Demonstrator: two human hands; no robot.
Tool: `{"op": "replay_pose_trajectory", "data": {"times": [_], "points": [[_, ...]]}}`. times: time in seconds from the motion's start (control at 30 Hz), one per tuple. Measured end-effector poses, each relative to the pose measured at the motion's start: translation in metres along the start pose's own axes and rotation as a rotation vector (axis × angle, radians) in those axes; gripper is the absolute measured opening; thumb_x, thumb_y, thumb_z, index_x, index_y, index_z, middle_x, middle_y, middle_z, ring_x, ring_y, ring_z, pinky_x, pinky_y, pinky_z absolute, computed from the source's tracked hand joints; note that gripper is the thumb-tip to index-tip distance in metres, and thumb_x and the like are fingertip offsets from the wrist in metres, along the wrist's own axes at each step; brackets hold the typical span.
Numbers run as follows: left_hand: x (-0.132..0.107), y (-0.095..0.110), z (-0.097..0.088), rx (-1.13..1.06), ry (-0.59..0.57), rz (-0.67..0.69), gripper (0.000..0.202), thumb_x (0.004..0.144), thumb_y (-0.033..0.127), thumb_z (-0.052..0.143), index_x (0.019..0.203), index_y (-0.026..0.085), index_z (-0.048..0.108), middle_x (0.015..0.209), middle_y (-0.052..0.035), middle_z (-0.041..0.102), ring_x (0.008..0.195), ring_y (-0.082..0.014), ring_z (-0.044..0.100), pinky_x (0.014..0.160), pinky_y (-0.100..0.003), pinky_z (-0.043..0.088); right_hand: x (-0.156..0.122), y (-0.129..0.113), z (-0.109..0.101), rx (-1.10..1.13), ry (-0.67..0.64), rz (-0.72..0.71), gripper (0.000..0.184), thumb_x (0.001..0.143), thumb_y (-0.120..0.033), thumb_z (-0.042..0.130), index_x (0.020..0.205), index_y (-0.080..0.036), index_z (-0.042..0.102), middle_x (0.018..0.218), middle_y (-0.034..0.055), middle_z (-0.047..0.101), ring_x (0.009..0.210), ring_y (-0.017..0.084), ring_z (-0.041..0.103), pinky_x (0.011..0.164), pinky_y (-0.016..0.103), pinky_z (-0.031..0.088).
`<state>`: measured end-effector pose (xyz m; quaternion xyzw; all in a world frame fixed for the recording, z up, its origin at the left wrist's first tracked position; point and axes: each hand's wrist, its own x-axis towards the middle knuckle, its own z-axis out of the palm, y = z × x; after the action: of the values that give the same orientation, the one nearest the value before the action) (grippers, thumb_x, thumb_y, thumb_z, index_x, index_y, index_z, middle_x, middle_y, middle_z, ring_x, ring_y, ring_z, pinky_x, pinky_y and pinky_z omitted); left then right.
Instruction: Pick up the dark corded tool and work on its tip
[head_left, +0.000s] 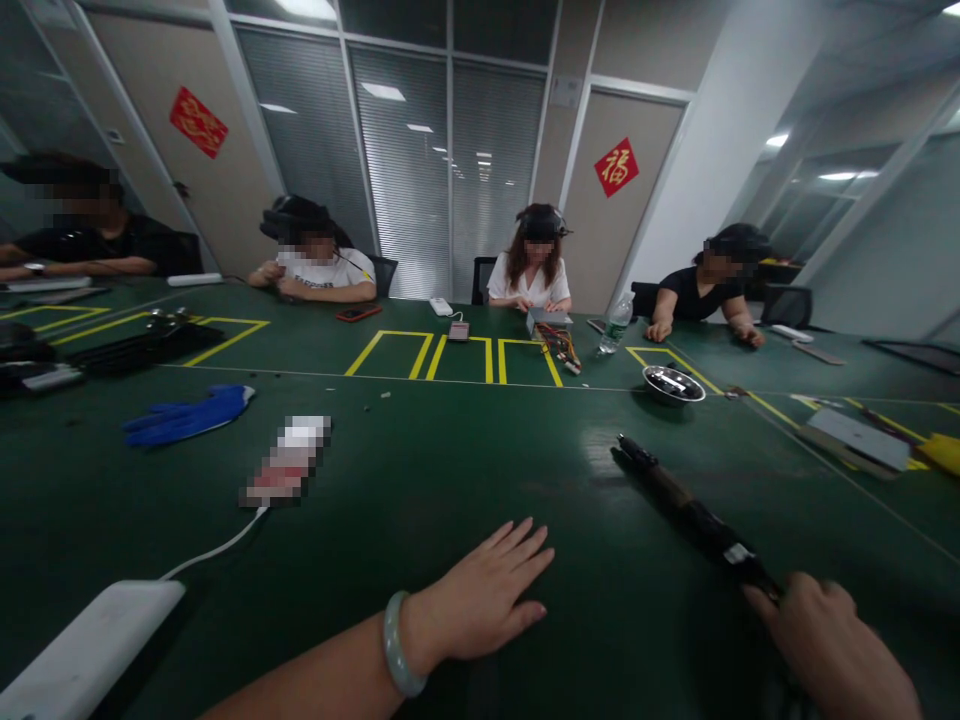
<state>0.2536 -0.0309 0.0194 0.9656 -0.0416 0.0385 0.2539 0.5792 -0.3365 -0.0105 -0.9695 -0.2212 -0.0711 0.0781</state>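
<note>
My left hand [480,595] lies flat on the green table top with its fingers stretched out, holding nothing. A pale green bangle [403,645] circles that wrist. At the lower right, my right hand [836,635] is closed round the near end of a long black electric screwdriver [697,520]. The tool slants away to the upper left, and its narrow tip rests near or on the table. A small white label [739,553] shows on its body. My right fingers are partly hidden and slightly blurred.
Left of me are a white power bank [97,640], a cabled phone [289,460] and a blue glove [191,415]. Farther off stand a metal bowl [673,384], a water bottle [616,325] and a grey box with wires [551,325]. Several people sit across the table.
</note>
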Motion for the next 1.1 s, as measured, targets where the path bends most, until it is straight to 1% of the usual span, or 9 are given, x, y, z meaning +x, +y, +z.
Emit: {"op": "replay_pose_trajectory", "data": {"times": [0.07,0.17,0.27,0.4,0.5,0.67,0.9,1.0,1.1], "points": [[0.001,0.001,0.000,0.014,0.007,-0.006,0.059,0.097,0.047,0.038,0.150,0.025,0.022,0.157,-0.0035,0.017,0.145,-0.0225,0.012,0.118,-0.043,0.018,-0.006,-0.053,-0.016,-0.015,0.072,-0.094,0.067,0.077,-0.066,0.032,0.127,-0.027,0.051,0.093,0.0255,0.058,0.089,0.044,0.062,0.080,0.061,0.046],[0.003,0.001,0.004,0.023,0.024,-0.025,0.061,0.097,0.047,0.038,0.150,0.024,0.019,0.156,-0.0046,0.019,0.145,-0.0229,0.014,0.118,-0.044,0.020,-0.029,-0.146,-0.035,0.234,0.159,-0.435,0.061,0.085,-0.054,0.035,0.141,-0.031,0.030,0.133,0.0140,0.047,0.124,0.038,0.046,0.104,0.060,0.035],[0.005,-0.003,0.014,0.033,0.050,-0.026,0.060,0.097,0.041,0.035,0.151,0.024,0.015,0.156,-0.0043,0.022,0.144,-0.0232,0.017,0.118,-0.045,0.020,-0.063,-0.224,-0.039,0.412,0.034,-0.838,0.056,0.092,-0.039,0.038,0.146,-0.036,0.025,0.149,0.0004,0.033,0.139,0.029,0.027,0.111,0.053,0.029],[0.002,-0.015,0.034,0.049,0.053,-0.065,0.063,0.090,0.034,0.043,0.149,0.039,0.019,0.155,0.0060,0.026,0.143,-0.0257,0.021,0.117,-0.042,0.022,-0.099,-0.276,-0.026,0.500,-0.313,-1.280,0.058,0.095,-0.043,0.041,0.149,-0.028,0.027,0.151,0.0018,0.032,0.140,0.027,0.024,0.116,0.048,0.022],[0.002,-0.027,0.050,0.042,0.080,-0.132,0.075,0.085,0.039,0.048,0.149,0.041,0.009,0.154,0.0071,0.027,0.142,-0.0315,0.020,0.117,-0.045,0.020,-0.106,-0.286,-0.015,0.536,-0.447,-1.310,0.058,0.094,-0.049,0.044,0.146,-0.026,0.035,0.146,0.0036,0.042,0.136,0.025,0.032,0.115,0.044,0.022],[0.008,-0.040,0.067,0.049,0.085,-0.119,0.085,0.079,0.040,0.052,0.150,0.035,0.005,0.153,0.0033,0.030,0.140,-0.0366,0.024,0.114,-0.048,0.024,-0.101,-0.283,-0.010,0.593,-0.476,-1.260,0.056,0.093,-0.052,0.044,0.143,-0.025,0.040,0.144,0.0043,0.044,0.136,0.023,0.032,0.116,0.041,0.020],[0.003,-0.031,0.047,0.111,0.089,-0.066,0.068,0.085,0.039,0.049,0.148,0.037,0.024,0.151,0.0047,0.034,0.139,-0.0320,0.030,0.114,-0.042,0.028,-0.092,-0.281,-0.010,0.525,-0.533,-1.320,0.059,0.090,-0.060,0.040,0.145,-0.043,0.028,0.148,-0.0096,0.037,0.137,0.017,0.032,0.116,0.036,0.024],[0.004,-0.024,0.037,0.139,0.105,-0.047,0.062,0.090,0.034,0.045,0.149,0.032,0.024,0.153,0.0008,0.032,0.140,-0.0275,0.028,0.117,-0.043,0.023,-0.076,-0.275,-0.007,0.450,-0.411,-1.236,0.056,0.093,-0.053,0.039,0.146,-0.045,0.024,0.148,-0.0135,0.034,0.137,0.015,0.032,0.115,0.033,0.028],[0.007,-0.019,0.028,0.140,0.114,-0.050,0.061,0.096,0.039,0.040,0.151,0.025,0.018,0.156,-0.0053,0.023,0.143,-0.0260,0.021,0.117,-0.047,0.020,-0.037,-0.254,-0.004,0.336,-0.099,-0.891,0.053,0.095,-0.040,0.040,0.146,-0.032,0.030,0.150,-0.0032,0.033,0.138,0.019,0.030,0.114,0.035,0.029]]}}
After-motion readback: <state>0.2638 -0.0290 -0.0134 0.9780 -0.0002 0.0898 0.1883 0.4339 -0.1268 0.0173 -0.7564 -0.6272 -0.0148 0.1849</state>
